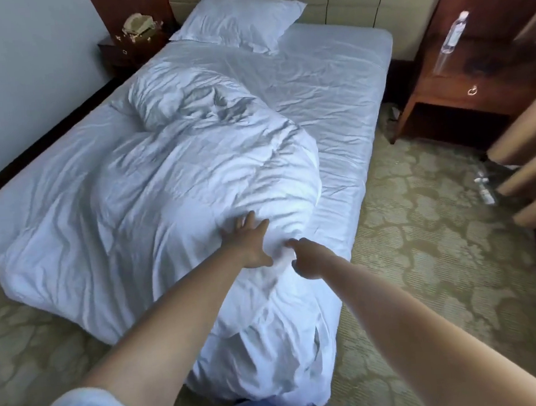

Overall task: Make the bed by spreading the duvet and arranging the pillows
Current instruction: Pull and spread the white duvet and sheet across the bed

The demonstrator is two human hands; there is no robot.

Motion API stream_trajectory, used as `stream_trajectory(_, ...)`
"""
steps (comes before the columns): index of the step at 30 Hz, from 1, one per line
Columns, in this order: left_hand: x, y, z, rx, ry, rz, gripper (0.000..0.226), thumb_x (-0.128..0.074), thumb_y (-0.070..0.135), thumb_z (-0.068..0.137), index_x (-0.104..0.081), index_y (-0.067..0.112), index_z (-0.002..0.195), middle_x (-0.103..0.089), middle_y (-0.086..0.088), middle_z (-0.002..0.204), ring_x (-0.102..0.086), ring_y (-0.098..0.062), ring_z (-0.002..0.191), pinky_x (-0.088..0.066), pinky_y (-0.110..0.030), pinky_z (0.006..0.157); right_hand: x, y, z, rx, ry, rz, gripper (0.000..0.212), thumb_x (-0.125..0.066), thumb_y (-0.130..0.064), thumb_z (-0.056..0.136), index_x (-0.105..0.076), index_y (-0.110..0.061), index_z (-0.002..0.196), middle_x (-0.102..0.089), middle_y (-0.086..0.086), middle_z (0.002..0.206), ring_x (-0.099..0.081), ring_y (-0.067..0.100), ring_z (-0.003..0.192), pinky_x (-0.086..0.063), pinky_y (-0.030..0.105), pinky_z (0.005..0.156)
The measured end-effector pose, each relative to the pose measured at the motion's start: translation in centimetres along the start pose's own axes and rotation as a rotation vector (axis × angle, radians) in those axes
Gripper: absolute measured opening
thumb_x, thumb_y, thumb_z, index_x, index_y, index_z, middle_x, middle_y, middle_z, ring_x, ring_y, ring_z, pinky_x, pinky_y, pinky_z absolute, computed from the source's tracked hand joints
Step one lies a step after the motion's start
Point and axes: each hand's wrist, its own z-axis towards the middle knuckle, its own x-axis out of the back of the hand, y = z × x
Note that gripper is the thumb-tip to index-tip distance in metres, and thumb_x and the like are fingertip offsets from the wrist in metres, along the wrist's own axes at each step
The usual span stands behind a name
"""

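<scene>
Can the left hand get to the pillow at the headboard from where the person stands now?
Probably not. The left hand lies flat on the bunched duvet near the foot of the bed, arm already stretched out, while the pillow sits at the far end. Nothing blocks the way, but the person would likely need to step alongside.

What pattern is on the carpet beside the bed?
The carpet has pale, cloud-like floral blotches on an olive-beige ground, clearest in the head view.

Bed (347,80) carries crumpled duvet (179,183) under both hands (276,249); one pillow (238,21) at head end, beyond them.
</scene>
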Motion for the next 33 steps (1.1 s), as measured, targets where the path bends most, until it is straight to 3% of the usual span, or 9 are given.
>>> stream_trajectory(3, -0.6, 1.0, 0.6, 0.022, 0.011, 0.034, 0.113, -0.064, 0.068, 0.068, 0.005, 0.031, 0.150, 0.017, -0.003, 0.158, 0.011, -0.029, 0.146, -0.001, -0.069, 0.107, -0.2, -0.2, 0.7, -0.121, 0.106, 0.515, 0.041, -0.041, -0.021, 0.097, -0.040, -0.020, 0.138, -0.049, 0.010, 0.138, -0.052, 0.026, 0.114, -0.040, 0.030, 0.090)
stream_trajectory(7, -1.7, -1.5, 4.1, 0.013, 0.070, 0.141, 0.114, -0.057, 0.080, 0.062, -0.002, 0.030, 0.149, 0.007, -0.006, 0.158, 0.001, -0.033, 0.144, 0.003, -0.073, 0.103, 0.2, -2.6, 4.7, -0.579, 0.222, 1.724, 0.031, -0.055, -0.030, 0.093, -0.048, -0.013, 0.118, -0.061, 0.016, 0.114, -0.060, 0.027, 0.084, -0.051, 0.032, 0.068)
stream_trajectory(9, -1.4, -2.7, 5.2, -0.012, 0.072, 0.166, 0.110, -0.055, 0.076, 0.067, -0.003, 0.027, 0.150, 0.001, -0.007, 0.157, -0.005, -0.033, 0.144, 0.003, -0.071, 0.103, 1.2, -3.4, 6.6, -0.642, 0.271, 1.897, 0.034, -0.061, -0.027, 0.089, -0.054, -0.008, 0.116, -0.064, 0.016, 0.104, -0.063, 0.027, 0.082, -0.054, 0.035, 0.071)
stream_trajectory(13, 1.4, -5.8, 6.6, -0.091, 0.288, 0.086, 0.060, -0.054, 0.032, 0.086, -0.033, 0.014, 0.140, -0.049, -0.007, 0.134, -0.049, -0.029, 0.121, -0.036, -0.050, 0.101, 5.8, -8.1, 10.4, -0.505, 0.290, 1.805, 0.024, -0.054, -0.008, 0.087, -0.060, -0.005, 0.109, -0.061, 0.013, 0.097, -0.058, 0.026, 0.088, -0.052, 0.040, 0.089)
stream_trajectory(16, 6.0, -8.3, 6.5, -0.080, 0.453, -0.088, 0.034, -0.048, 0.009, 0.090, -0.050, 0.009, 0.124, -0.062, -0.011, 0.112, -0.061, -0.031, 0.103, -0.047, -0.035, 0.079, 10.8, -12.6, 12.2, -0.323, 0.353, 1.613, 0.011, -0.048, -0.006, 0.089, -0.055, -0.013, 0.084, -0.054, 0.009, 0.078, -0.054, 0.019, 0.067, -0.050, 0.026, 0.060)
stream_trajectory(21, 8.7, -12.0, 6.9, 0.118, 0.516, -0.248, 0.029, -0.053, 0.015, 0.087, -0.059, 0.012, 0.116, -0.065, -0.007, 0.113, -0.062, -0.027, 0.107, -0.048, -0.033, 0.086, 14.7, -18.1, 13.7, -0.117, 0.396, 1.302, 0.027, -0.045, 0.004, 0.087, -0.045, -0.012, 0.065, -0.046, 0.002, 0.060, -0.045, 0.014, 0.054, -0.034, 0.017, 0.041)
stream_trajectory(24, 8.7, -15.1, 8.4, 0.152, 0.348, -0.423, 0.031, -0.057, 0.017, 0.085, -0.061, 0.011, 0.115, -0.065, -0.008, 0.113, -0.061, -0.028, 0.108, -0.048, -0.031, 0.084, 14.2, -19.4, 14.7, -0.029, 0.305, 1.198, 0.035, -0.047, 0.008, 0.087, -0.044, -0.013, 0.059, -0.042, 0.002, 0.057, -0.038, 0.010, 0.050, -0.030, 0.012, 0.039)
stream_trajectory(28, 8.6, -18.0, 10.1, 0.040, -0.047, -0.583, 0.035, -0.068, 0.004, 0.072, -0.064, 0.007, 0.107, -0.066, -0.013, 0.112, -0.063, -0.029, 0.102, -0.050, -0.032, 0.078, 10.1, -17.0, 15.0, -0.148, 0.188, 1.335, 0.024, -0.054, -0.022, 0.095, -0.051, -0.015, 0.072, -0.047, 0.002, 0.051, -0.042, 0.011, 0.038, -0.034, 0.021, 0.040)
stream_trajectory(33, 8.2, -15.7, 11.3, 0.026, -0.109, -0.422, 0.038, -0.068, 0.007, 0.072, -0.062, 0.010, 0.110, -0.064, -0.009, 0.113, -0.061, -0.027, 0.103, -0.045, -0.024, 0.072, 9.0, -12.3, 14.4, -0.286, 0.322, 1.231, 0.036, -0.053, -0.043, 0.093, -0.057, -0.017, 0.069, -0.057, 0.004, 0.064, -0.048, 0.018, 0.058, -0.040, 0.028, 0.057)
